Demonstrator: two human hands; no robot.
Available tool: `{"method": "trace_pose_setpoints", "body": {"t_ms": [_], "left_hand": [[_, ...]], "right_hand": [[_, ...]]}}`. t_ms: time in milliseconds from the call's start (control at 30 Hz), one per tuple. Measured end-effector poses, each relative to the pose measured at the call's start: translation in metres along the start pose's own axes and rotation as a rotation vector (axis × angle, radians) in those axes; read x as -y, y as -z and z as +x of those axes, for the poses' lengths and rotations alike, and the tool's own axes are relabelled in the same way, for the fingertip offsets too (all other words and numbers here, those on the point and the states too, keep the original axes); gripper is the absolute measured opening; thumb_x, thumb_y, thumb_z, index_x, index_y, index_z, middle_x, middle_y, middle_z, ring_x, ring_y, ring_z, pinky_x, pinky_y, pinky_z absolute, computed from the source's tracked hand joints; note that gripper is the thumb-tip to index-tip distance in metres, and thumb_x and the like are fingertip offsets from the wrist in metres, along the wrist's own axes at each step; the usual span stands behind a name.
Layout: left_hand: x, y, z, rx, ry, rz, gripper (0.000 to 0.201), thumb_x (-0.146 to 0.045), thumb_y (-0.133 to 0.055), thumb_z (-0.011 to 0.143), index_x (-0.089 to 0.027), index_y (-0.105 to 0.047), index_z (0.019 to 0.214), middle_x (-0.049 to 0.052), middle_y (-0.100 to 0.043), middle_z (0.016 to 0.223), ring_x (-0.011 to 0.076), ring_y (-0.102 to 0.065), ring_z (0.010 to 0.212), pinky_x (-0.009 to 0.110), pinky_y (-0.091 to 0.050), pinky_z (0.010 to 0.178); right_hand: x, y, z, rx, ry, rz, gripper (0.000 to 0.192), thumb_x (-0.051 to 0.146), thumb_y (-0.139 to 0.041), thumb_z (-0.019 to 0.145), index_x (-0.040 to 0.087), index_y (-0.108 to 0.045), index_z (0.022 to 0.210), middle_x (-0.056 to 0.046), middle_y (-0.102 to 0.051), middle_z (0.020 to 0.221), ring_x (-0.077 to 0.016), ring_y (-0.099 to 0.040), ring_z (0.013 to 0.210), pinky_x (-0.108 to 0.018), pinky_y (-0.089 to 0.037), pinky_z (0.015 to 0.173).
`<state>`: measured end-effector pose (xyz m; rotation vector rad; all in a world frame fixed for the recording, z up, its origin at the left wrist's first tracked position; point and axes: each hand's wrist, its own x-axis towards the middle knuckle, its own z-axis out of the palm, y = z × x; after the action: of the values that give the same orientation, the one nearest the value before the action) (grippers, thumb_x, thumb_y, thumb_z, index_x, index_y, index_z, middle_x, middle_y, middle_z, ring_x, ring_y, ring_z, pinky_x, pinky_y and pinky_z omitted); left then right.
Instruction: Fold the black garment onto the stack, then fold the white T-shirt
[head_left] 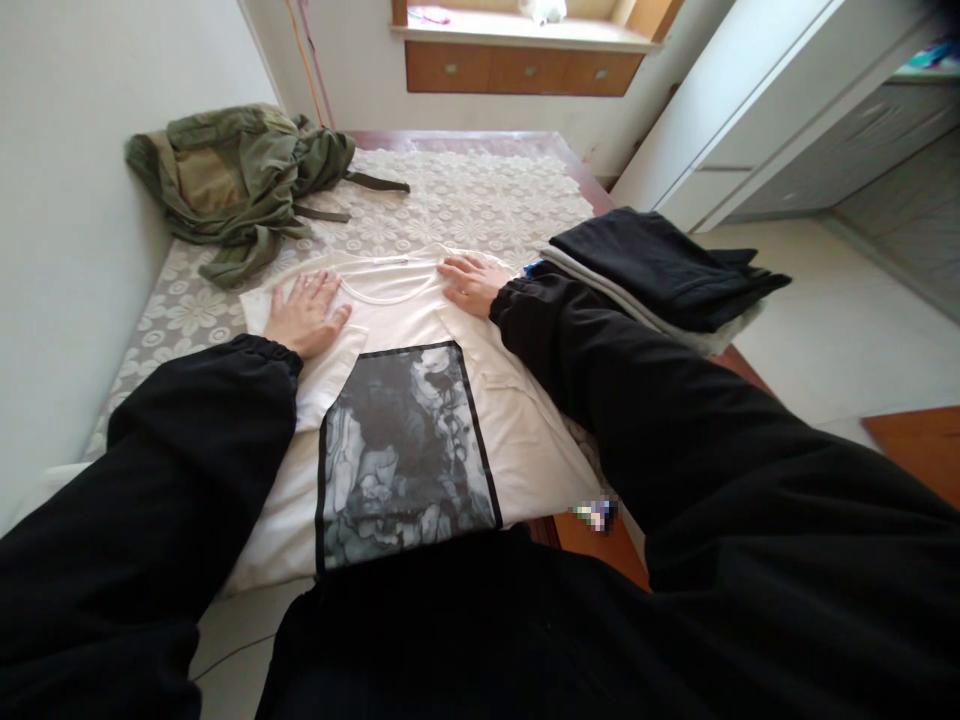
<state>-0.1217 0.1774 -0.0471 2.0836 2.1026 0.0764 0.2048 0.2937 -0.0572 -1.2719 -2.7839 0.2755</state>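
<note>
A white T-shirt [525,440] with a dark marbled print in a black frame lies face up across the table, its neckline away from me. My left hand [304,312] rests flat on its left shoulder, fingers spread. On the other side of the neckline, my right hand [471,283] presses flat near the right shoulder, fingers stretched out. Both hands touch the cloth and hold nothing. The shirt's lower end reaches my body and drapes over the near table edge, partly hidden by my dark clothes.
A green backpack [217,180] lies at the far left by the wall, straps trailing onto the lace tablecloth [465,195]. Right of the shirt sits a stack of folded dark and grey clothes [660,265]. Beyond the table are wall drawers [525,70]; a white cabinet [720,110] stands right.
</note>
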Motion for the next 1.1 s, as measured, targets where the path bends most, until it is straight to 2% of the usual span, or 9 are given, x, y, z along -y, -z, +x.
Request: {"method": "trace_pose_setpoints", "body": {"t_ms": [100,167,333,700,900,1100], "left_hand": [[-0.001,0.0,-0.003,0.001,0.018,0.015,0.086,-0.065,-0.018,0.1,-0.019,-0.018,0.172,0.009,-0.015,0.18,0.037,-0.01,0.166,0.066,-0.002,0.131],[0.0,0.002,-0.003,0.005,0.022,0.028,0.087,-0.067,-0.019,0.1,-0.019,-0.017,0.172,0.008,-0.014,0.18,0.0378,-0.009,0.166,0.068,-0.002,0.13],[0.003,0.006,-0.002,-0.009,0.018,0.035,0.089,-0.072,-0.023,0.098,-0.022,-0.019,0.172,0.007,-0.017,0.179,0.0375,-0.011,0.166,0.066,-0.004,0.131],[0.008,0.006,0.006,-0.058,0.021,0.004,0.092,-0.078,-0.025,0.095,-0.027,-0.024,0.171,0.008,-0.024,0.178,0.0349,-0.016,0.165,0.064,-0.007,0.131],[0.008,0.003,0.006,-0.04,0.011,0.005,0.099,-0.08,-0.02,0.095,-0.019,-0.018,0.172,0.011,-0.012,0.18,0.0363,-0.008,0.166,0.063,-0.002,0.131],[0.004,0.006,0.004,-0.028,0.024,0.004,0.096,-0.078,-0.02,0.096,-0.02,-0.016,0.172,0.011,-0.013,0.18,0.0351,-0.008,0.166,0.063,-0.001,0.132]], "right_hand": [[-0.004,-0.007,0.004,0.066,-0.077,0.018,0.074,0.058,-0.039,0.106,0.025,-0.029,0.171,-0.005,-0.019,0.179,-0.0397,-0.013,0.164,-0.068,-0.012,0.13],[-0.008,-0.01,0.005,0.076,-0.104,0.021,0.078,0.064,-0.038,0.105,0.028,-0.026,0.172,-0.004,-0.014,0.18,-0.0403,-0.007,0.165,-0.071,-0.007,0.129],[-0.014,-0.012,0.008,0.057,-0.098,0.024,0.084,0.072,-0.035,0.103,0.027,-0.025,0.173,-0.005,-0.012,0.18,-0.0391,-0.006,0.165,-0.071,-0.004,0.129],[-0.012,-0.011,0.007,0.039,-0.103,-0.011,0.085,0.071,-0.033,0.105,0.022,-0.022,0.173,-0.008,-0.011,0.18,-0.0359,-0.007,0.166,-0.063,-0.004,0.132],[-0.01,-0.011,0.004,0.031,-0.087,-0.017,0.087,0.071,-0.031,0.105,0.018,-0.021,0.173,-0.01,-0.01,0.179,-0.0371,-0.007,0.166,-0.063,-0.006,0.132],[-0.012,-0.015,0.005,0.01,-0.092,-0.015,0.094,0.078,-0.029,0.102,0.017,-0.022,0.173,-0.011,-0.011,0.18,-0.0385,-0.007,0.165,-0.063,-0.005,0.132]]}}
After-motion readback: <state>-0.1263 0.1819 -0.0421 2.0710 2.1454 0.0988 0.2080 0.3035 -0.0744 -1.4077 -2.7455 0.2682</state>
